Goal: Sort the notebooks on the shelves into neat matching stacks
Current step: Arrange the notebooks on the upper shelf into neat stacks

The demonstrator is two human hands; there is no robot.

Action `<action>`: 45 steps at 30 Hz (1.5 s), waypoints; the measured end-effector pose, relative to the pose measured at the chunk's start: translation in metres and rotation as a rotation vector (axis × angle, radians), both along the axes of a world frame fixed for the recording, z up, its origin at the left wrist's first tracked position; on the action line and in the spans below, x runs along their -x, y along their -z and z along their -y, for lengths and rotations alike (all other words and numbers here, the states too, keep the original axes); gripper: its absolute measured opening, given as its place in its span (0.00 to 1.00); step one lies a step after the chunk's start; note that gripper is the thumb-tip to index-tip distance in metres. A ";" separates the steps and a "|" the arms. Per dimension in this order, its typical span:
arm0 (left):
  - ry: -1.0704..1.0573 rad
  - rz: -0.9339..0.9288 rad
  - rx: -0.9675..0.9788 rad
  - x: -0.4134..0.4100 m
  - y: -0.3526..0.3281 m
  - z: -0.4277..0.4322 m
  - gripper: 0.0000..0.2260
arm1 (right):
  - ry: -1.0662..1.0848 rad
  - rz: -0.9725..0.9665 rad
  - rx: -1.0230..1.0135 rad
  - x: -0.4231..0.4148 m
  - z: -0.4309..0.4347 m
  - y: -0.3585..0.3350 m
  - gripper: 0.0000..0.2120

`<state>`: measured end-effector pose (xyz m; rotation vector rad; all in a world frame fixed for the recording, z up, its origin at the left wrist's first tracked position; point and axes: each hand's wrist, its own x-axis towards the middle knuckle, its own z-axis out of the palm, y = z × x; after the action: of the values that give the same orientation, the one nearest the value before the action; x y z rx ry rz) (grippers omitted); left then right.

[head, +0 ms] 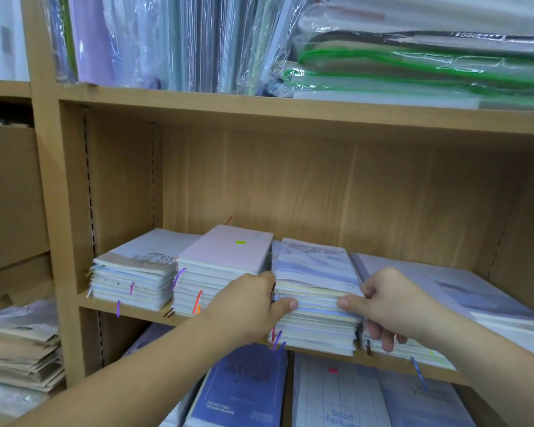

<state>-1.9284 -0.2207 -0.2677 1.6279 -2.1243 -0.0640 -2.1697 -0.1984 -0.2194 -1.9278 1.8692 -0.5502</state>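
Observation:
Several notebook stacks sit side by side on the middle shelf. The third stack, topped by a pale blue-violet cover, is held from both sides. My left hand grips its left edge, thumb pressed on the front page edges. My right hand grips its right edge, thumb on the front and fingers curled down between this stack and the wide lavender stack to the right. A pink-topped stack and a stack with a sketch cover stand to the left.
Plastic-wrapped folders and green-edged pouches fill the shelf above. Blue notebooks and a grid-covered one lie on the shelf below. Brown paper stacks sit in the left bay. Coloured ribbon markers hang over the shelf edge.

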 end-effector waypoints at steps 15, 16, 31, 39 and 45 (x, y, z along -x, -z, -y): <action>0.158 0.005 0.375 -0.002 0.011 0.007 0.16 | -0.080 -0.267 0.246 0.001 0.012 -0.008 0.31; 0.155 -0.021 0.382 -0.002 0.013 0.008 0.17 | -0.081 -0.227 0.250 0.002 0.016 -0.006 0.29; 0.255 0.035 0.508 0.002 0.007 -0.008 0.05 | -0.048 -0.680 0.475 0.001 -0.010 0.004 0.21; 0.258 -0.021 0.475 -0.010 -0.011 -0.024 0.06 | -0.057 -0.591 0.589 0.015 -0.035 0.002 0.15; 0.265 0.085 0.343 -0.009 -0.009 -0.025 0.13 | -0.108 -0.521 0.540 0.020 -0.047 0.008 0.17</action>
<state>-1.9189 -0.1955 -0.2583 1.1685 -2.2547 0.2757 -2.1901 -0.1517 -0.2272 -2.7216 2.0416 -0.6051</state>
